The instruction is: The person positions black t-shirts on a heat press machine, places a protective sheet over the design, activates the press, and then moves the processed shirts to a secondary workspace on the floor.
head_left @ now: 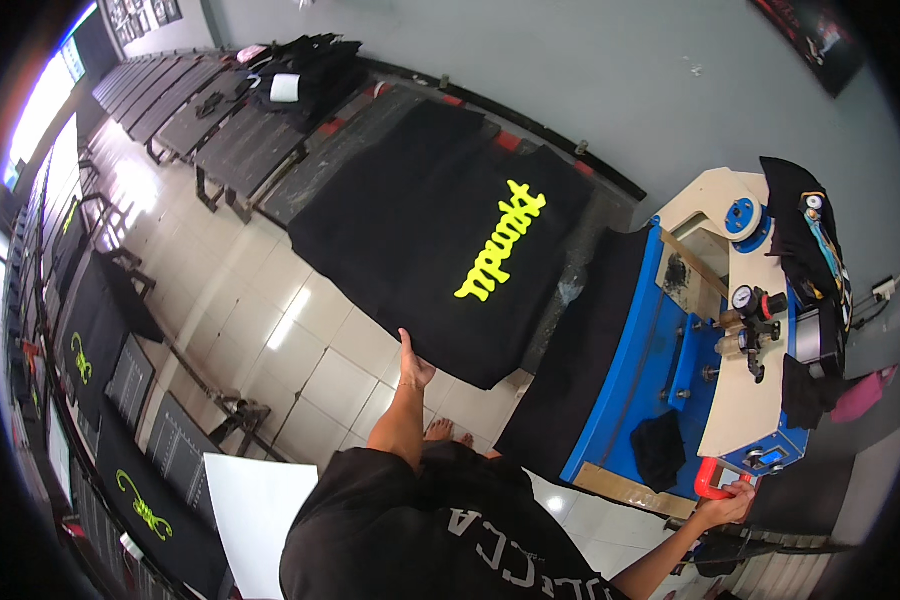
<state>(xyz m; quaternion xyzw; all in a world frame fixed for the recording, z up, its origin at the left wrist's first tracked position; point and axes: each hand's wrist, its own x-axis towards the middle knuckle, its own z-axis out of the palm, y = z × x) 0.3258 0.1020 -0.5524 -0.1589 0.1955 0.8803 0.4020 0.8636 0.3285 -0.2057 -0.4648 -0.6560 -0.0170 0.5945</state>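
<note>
The right hand [727,505] curls closed around a red tubular handle [707,478]. The left hand [416,373], finger spread unclear, touches yellow-printed black fabric [400,220] near the dark table [315,170]'s edge.

The single view comes from a fisheye camera on the person's head, facing steeply down and forward. The wearer's black T-shirt [400,520] is nearest, at the lower edge; the table [305,175] lies farther ahead, the heat press [618,350] to the right, and the grey wall [590,80] slants beyond.
</note>
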